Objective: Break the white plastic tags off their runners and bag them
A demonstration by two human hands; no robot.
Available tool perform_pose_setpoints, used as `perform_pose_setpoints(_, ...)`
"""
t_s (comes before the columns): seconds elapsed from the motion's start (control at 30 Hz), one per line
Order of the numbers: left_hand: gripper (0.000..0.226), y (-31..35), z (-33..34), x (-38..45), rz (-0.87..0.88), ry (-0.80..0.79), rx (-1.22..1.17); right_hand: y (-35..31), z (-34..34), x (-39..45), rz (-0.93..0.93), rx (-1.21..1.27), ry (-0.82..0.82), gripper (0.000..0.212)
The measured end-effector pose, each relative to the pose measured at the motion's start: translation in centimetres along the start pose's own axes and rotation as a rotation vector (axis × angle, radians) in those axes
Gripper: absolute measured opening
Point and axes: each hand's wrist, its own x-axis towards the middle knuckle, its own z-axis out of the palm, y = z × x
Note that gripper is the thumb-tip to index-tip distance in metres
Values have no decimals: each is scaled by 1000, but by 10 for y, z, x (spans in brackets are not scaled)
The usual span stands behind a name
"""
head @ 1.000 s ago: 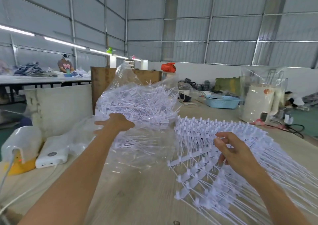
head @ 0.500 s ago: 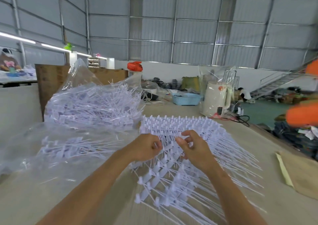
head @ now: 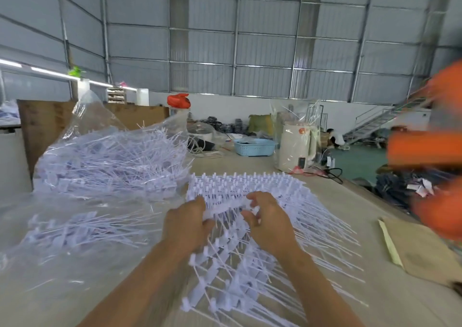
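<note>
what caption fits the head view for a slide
Both hands, left and right, grip a runner of white tags beside the filled bag.

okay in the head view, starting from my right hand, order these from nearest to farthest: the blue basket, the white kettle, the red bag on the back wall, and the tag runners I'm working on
From the right hand:
1. Tag runners, under the hand and in its grip.
2. White kettle, ahead and slightly right, on the table.
3. Blue basket, ahead, left of the kettle and a little farther back.
4. Red bag, far back left, by the wall.

- Two bare hands, left hand (head: 186, 223) and right hand (head: 268, 220), lay at centre frame.
- One blue perforated plastic basket (head: 253, 147) sat centre right.
- One red plastic bag (head: 178, 100) sat upper centre.
</note>
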Motion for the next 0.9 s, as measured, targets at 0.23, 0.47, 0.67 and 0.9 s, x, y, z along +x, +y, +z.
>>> perform_pose_setpoints(0.23,43,20,-14,-3,531,511,121,-22,-5,-5,-278,-207,-29,47)
perform_pose_setpoints(0.47,18,1,-16,3,7,99,-888,-14,-16,1,-228,-377,251,33)
perform_pose_setpoints(0.67,16,1,-1,5,-162,166,-953,-20,-16,2,-170,-201,-51,59)
perform_pose_setpoints(0.9,10,9,4,1,-167,225,-1008,-36,-11,23,-279,-309,-325,27)
